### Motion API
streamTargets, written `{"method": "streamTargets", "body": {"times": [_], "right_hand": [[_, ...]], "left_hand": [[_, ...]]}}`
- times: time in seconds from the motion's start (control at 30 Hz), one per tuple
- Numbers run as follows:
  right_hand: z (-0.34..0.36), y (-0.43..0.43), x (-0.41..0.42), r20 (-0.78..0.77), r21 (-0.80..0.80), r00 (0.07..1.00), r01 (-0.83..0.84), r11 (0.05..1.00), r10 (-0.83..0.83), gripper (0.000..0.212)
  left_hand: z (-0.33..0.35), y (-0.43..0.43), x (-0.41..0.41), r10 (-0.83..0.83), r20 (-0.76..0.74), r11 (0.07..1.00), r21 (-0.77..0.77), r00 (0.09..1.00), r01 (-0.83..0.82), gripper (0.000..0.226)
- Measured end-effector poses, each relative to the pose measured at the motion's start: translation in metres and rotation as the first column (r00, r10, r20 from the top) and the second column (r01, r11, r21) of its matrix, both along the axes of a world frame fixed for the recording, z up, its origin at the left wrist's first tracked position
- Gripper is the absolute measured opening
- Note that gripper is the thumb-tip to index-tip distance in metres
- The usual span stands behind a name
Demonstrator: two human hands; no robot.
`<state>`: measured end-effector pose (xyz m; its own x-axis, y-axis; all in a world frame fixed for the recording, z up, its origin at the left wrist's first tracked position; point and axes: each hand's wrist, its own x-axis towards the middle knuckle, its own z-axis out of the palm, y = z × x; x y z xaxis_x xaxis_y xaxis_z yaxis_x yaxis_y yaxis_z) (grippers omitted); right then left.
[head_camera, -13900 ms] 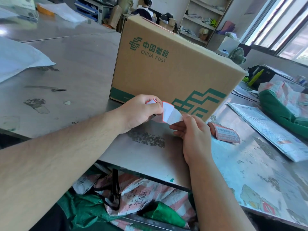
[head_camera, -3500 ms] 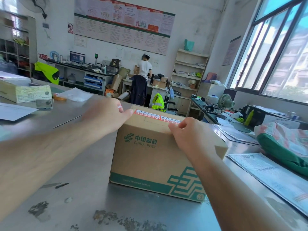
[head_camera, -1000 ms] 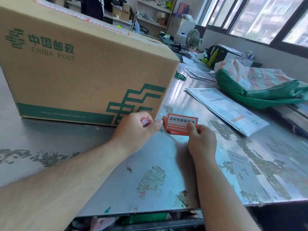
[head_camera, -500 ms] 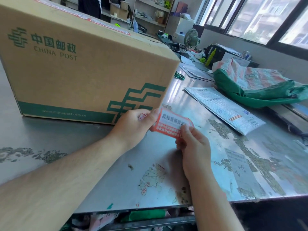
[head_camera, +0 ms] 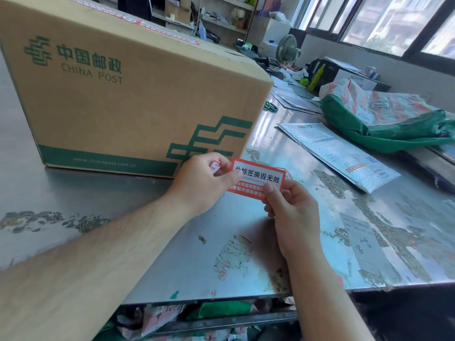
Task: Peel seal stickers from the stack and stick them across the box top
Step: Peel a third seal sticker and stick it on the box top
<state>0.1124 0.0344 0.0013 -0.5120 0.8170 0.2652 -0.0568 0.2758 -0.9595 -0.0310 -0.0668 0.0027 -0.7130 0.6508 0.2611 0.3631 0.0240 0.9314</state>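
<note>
A brown China Post cardboard box (head_camera: 128, 99) stands on the metal table, with red seal stickers (head_camera: 167, 30) along its top seam. In front of its right corner I hold the stack of red seal stickers (head_camera: 258, 177) just above the table. My left hand (head_camera: 204, 183) pinches the stack's left edge with thumb and forefinger, and a scrap of white backing paper (head_camera: 214, 166) shows in its curled fingers. My right hand (head_camera: 293, 212) pinches the stack's lower right corner from below.
The steel table (head_camera: 221, 254) has worn patches and its front edge runs close to me. A silver padded mailer (head_camera: 337, 153) lies to the right, and a green and striped sack (head_camera: 384, 116) behind it. Clutter, a small fan (head_camera: 286, 50) and shelves stand further back.
My hands have lifted the sticker stack off the table and turned it flat toward me. A few seconds ago both hands pressed a sticker on the box top.
</note>
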Motion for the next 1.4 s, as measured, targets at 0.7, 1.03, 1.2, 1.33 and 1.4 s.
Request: {"method": "streamTargets", "body": {"times": [0.7, 1.03, 1.2, 1.33, 1.4], "right_hand": [[-0.005, 0.003, -0.005, 0.147, 0.080, 0.970, 0.184, 0.980, -0.194, 0.026], [-0.010, 0.007, -0.008, 0.258, 0.186, 0.940, 0.177, 0.967, -0.222, 0.011], [-0.011, 0.005, -0.011, 0.191, 0.150, 0.962, 0.170, 0.974, -0.197, 0.034], [-0.014, 0.008, -0.009, 0.210, 0.247, 0.957, 0.144, 0.958, -0.198, 0.018], [-0.013, 0.007, -0.008, 0.232, 0.295, 0.960, 0.084, 0.952, -0.156, 0.012]], "left_hand": [[0.001, 0.000, -0.001, -0.083, 0.048, 0.996, 0.035, 0.995, 0.081, 0.026], [0.001, 0.000, 0.000, -0.130, 0.086, 0.991, 0.016, 0.988, 0.129, 0.028], [0.001, 0.000, 0.000, -0.171, 0.095, 0.985, -0.007, 0.981, 0.173, 0.029], [0.002, 0.000, 0.000, -0.163, 0.098, 0.986, -0.015, 0.982, 0.165, 0.030], [0.003, -0.001, 0.000, -0.164, 0.103, 0.986, -0.010, 0.981, 0.166, 0.029]]}}
